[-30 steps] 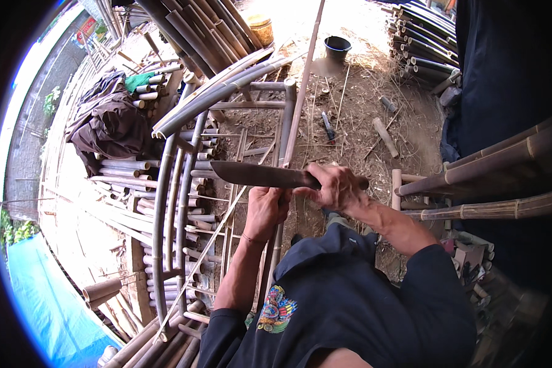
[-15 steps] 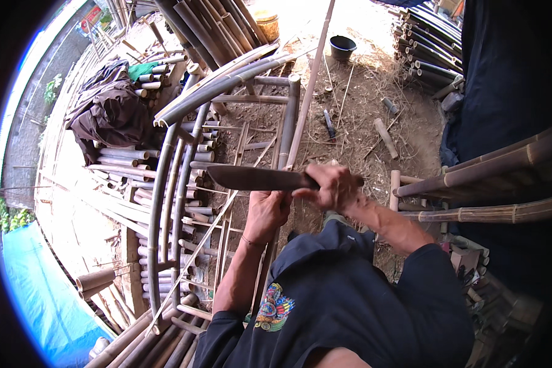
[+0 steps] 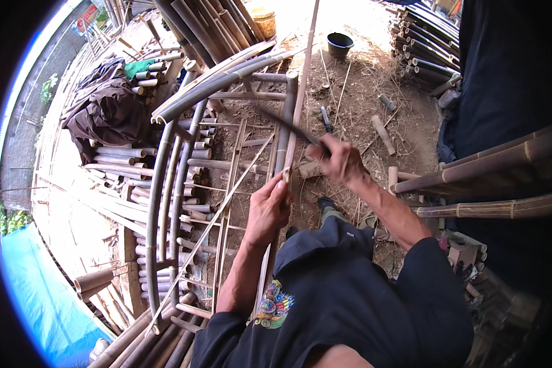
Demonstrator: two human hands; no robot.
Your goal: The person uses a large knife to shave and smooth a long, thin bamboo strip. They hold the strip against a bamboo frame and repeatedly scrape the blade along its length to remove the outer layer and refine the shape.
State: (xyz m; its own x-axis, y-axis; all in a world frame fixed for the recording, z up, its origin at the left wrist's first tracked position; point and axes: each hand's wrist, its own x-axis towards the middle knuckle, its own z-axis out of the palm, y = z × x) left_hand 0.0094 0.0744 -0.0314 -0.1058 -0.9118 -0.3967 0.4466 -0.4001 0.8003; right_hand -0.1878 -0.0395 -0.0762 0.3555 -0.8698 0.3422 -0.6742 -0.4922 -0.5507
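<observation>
My right hand [image 3: 343,164] is wrapped round the handle of a machete [image 3: 290,127]. Its dark blade slants up and to the left, seen almost edge-on. Left of it, my left hand [image 3: 268,208] is closed, thumb on top, on a long split bamboo strip [image 3: 303,92] that stretches away to the far edge. A pale cut end or notch shows just above the thumb, close to the strip. The blade passes across the strip in the picture; whether they touch I cannot tell. Beside my left hand runs a bamboo pole [image 3: 283,138] of a frame.
A curved bamboo frame [image 3: 156,214] stands at left, with stacked bamboo lengths [image 3: 119,161] and a brown cloth [image 3: 107,104] beyond. On the dirt lie a black bucket [image 3: 340,44] and a short bamboo piece [image 3: 383,135]. Thick bamboo poles [image 3: 503,156] jut in from the right.
The machete has swung from level above my left hand to slanting up and away. My right hand has moved slightly away and right; the strip's far end has shifted left.
</observation>
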